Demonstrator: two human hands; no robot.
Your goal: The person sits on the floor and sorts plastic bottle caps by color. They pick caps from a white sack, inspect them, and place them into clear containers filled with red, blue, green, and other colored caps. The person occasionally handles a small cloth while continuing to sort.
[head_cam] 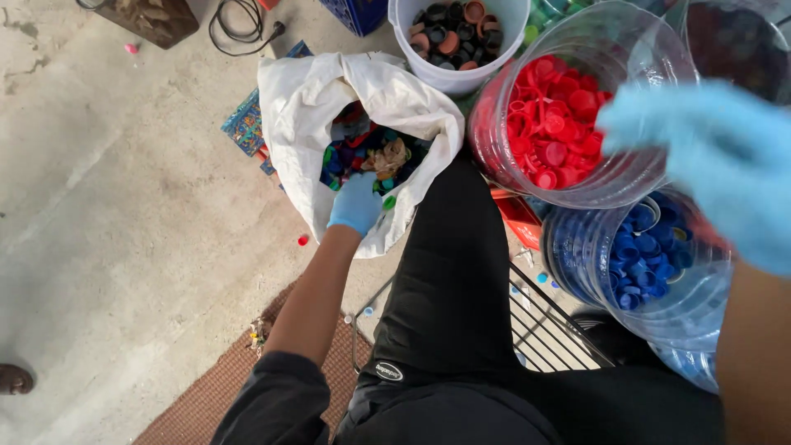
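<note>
Floor: bare concrete floor (124, 206) far to the left of your fingers, with a brown woven mat (239, 387) under your left forearm and a black cable (239, 25) coiled at the top edge.

White sack (329, 91): open-mouthed, directly around your left fingertips – its cloth rim folds back on both sides of them.

Mixed caps (362, 148): a jumble of blue, red and green bottle caps inside the sack, just ahead of your left fingers and touching them.

Left hand (356, 202): blue-gloved, reaching into the sack mouth. The fingers point down into the caps and are bunched narrow; you cannot tell whether they hold a cap, since the tips are buried.

White bucket (457, 74): beyond the sack, up and to the right of your left fingers, filled with dark and brown caps.

Red-cap jar (494, 115): clear plastic, full of red caps, just left of your right fingers.

Blue-cap jar (577, 255): clear, holding blue caps, below your right fingers.

Right hand (717, 165): blue-gloved and blurred – the fingers stretch leftward over the rim of the red-cap jar. They look loosely spread, but the blur hides whether anything sits in them.
</note>
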